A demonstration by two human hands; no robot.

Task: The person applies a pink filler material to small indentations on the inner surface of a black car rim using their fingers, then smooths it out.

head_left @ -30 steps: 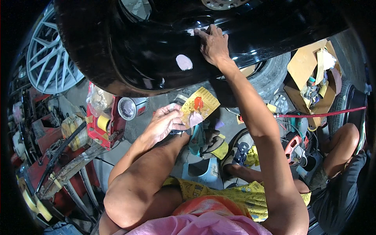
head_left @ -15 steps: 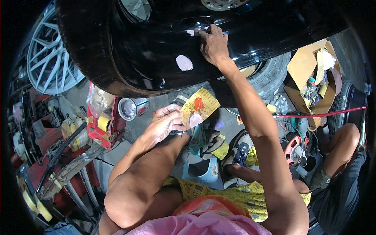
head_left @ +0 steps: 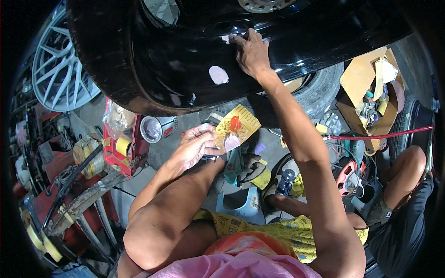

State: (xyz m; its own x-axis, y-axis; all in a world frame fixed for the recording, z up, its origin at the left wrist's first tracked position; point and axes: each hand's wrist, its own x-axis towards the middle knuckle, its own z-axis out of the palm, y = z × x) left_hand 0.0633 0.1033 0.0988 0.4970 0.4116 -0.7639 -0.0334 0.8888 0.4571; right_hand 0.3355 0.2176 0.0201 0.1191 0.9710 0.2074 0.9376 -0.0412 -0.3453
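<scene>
My left hand (head_left: pixel 199 143) pinches a yellow printed card (head_left: pixel 241 120) smeared with red paste and a pale pink lump. My right hand (head_left: pixel 252 53) is raised to a glossy black curved panel (head_left: pixel 167 60), its bent fingers apart, fingertips at a small pale patch (head_left: pixel 225 40); what lies under the fingers is hidden. A larger oval pink patch (head_left: pixel 219 74) sits lower on the panel. An open tin (head_left: pixel 152 129) lies beside a red case (head_left: pixel 125 157) holding a tape roll and plastic bag, left of my left hand.
A silver wheel (head_left: pixel 58 60) stands upper left, above cluttered metal parts. Behind the panel lies a tyre (head_left: pixel 315 92). A cardboard box (head_left: pixel 357 74) of supplies, a red hose (head_left: pixel 389 133) and a co-worker's bent leg (head_left: pixel 405 176) are at right. A light-blue stool (head_left: pixel 238 208) sits low centre.
My right hand's fingers have shifted very slightly on the panel at the small patch. My left hand and the card stay in place.
</scene>
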